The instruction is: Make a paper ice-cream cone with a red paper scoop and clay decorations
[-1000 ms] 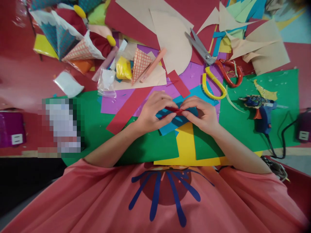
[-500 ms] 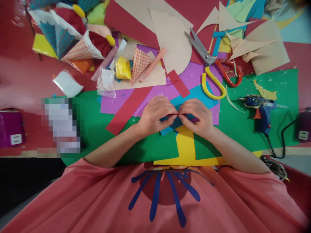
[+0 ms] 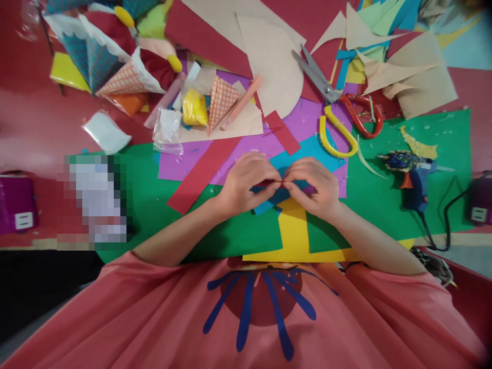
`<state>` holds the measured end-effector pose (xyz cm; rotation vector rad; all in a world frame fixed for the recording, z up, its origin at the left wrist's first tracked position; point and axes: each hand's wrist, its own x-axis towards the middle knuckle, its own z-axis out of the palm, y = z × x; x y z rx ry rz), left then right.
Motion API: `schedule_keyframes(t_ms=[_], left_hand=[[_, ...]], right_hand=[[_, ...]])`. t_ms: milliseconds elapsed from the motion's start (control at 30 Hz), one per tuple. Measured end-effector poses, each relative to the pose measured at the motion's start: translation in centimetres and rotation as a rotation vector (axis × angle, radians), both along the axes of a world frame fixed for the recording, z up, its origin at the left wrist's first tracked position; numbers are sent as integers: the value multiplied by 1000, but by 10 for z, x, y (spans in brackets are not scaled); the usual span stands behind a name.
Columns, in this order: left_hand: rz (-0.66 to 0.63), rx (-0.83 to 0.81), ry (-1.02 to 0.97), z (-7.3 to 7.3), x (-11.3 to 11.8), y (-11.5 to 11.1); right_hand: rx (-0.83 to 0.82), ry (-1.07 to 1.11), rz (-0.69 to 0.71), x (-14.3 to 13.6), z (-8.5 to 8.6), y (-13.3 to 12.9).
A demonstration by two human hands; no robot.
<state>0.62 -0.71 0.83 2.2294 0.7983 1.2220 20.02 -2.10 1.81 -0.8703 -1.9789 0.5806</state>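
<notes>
My left hand (image 3: 248, 182) and my right hand (image 3: 315, 185) meet fingertip to fingertip over the coloured sheets. Both are closed in a pinch on a tiny reddish piece (image 3: 283, 182), mostly hidden by the fingers. Beneath them lie a blue strip (image 3: 311, 146) and a purple sheet (image 3: 175, 166). A long red strip (image 3: 203, 174) slants beside my left hand, and a shorter red strip (image 3: 283, 133) lies just beyond both hands. Closer to my body is a yellow sheet (image 3: 294, 230).
Open scissors (image 3: 328, 92) lie beyond my right hand. A blue glue gun (image 3: 417, 179) with its cord rests on the green sheet (image 3: 369, 210) at right. Paper cones (image 3: 130, 74) and bagged yellow clay (image 3: 195, 106) are at the upper left, above a white packet (image 3: 106, 132).
The fingertips have shifted very slightly around the small piece; both hands still pinch in the same place.
</notes>
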Motion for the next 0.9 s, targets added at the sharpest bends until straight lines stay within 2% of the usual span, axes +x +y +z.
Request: schedule_keyframes(t_ms=[200, 333, 433, 633, 900], left_hand=[[55, -539, -190, -6, -1, 0], [82, -591, -290, -10, -3, 5], [100, -593, -331, -10, -2, 7], [6, -638, -319, -7, 0, 7], [-21, -745, -309, -4, -4, 5]], right_hand=[[-366, 333, -172, -1, -4, -3], [-459, 310, -157, -1, -3, -2], [-435, 237, -124, -1, -1, -2], [-326, 237, -176, -1, -3, -1], [-155, 205, -89, -1, -2, 1]])
